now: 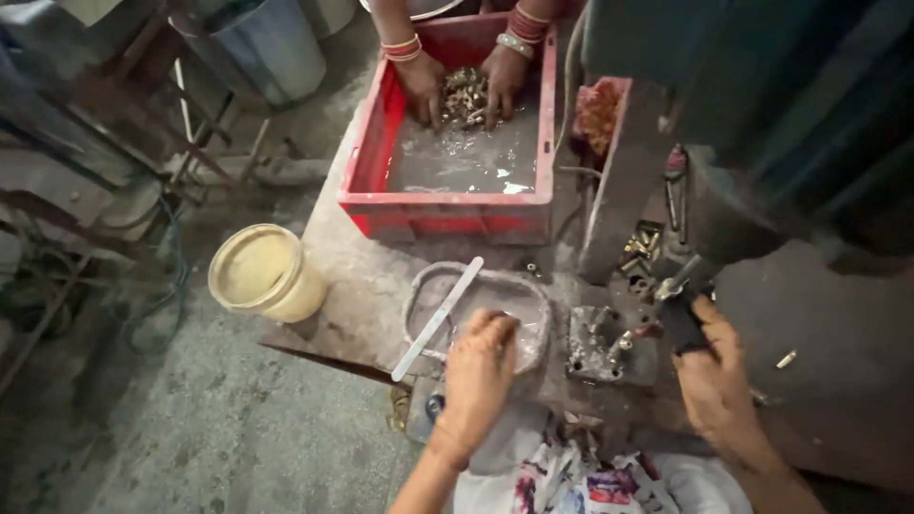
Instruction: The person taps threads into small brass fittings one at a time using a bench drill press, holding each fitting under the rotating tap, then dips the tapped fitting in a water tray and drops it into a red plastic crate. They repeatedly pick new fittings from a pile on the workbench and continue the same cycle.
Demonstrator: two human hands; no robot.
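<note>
Fingers of your left hand [479, 366] dip bunched into the grey basin [425, 282] at lower centre, while your right hand [712, 376] clamps the black press lever [683, 322] beside the fixture block [598, 345].

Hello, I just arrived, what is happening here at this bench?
A person's left hand reaches into a shallow grey dish with a flat metal strip across its rim. The right hand closes its grip on a dark machine handle next to a small metal fixture. Across the bench, another person's hands sort small brass parts in a red crate.
</note>
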